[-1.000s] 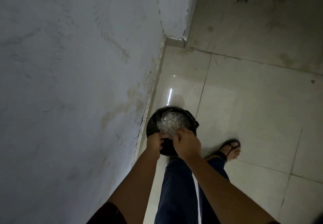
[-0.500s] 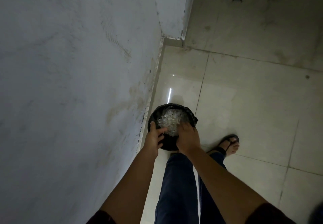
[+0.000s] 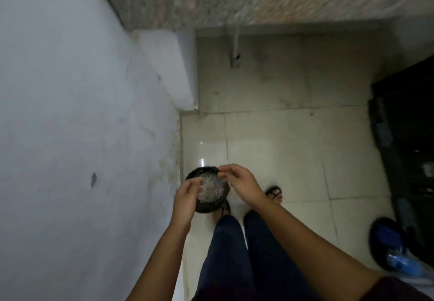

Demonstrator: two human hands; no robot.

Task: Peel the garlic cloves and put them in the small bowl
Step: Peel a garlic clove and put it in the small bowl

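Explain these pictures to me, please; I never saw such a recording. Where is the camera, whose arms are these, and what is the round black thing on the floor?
There is no machine: the grips are a person's two bare hands. The camera sits on that person's head and looks down, so the arms enter from below. The left hand and right hand hover over a round black bin on the tiled floor, beside the wall. Pale flaky scraps, perhaps garlic skins, lie inside. The picture is blurred, so I cannot tell whether either hand pinches anything.
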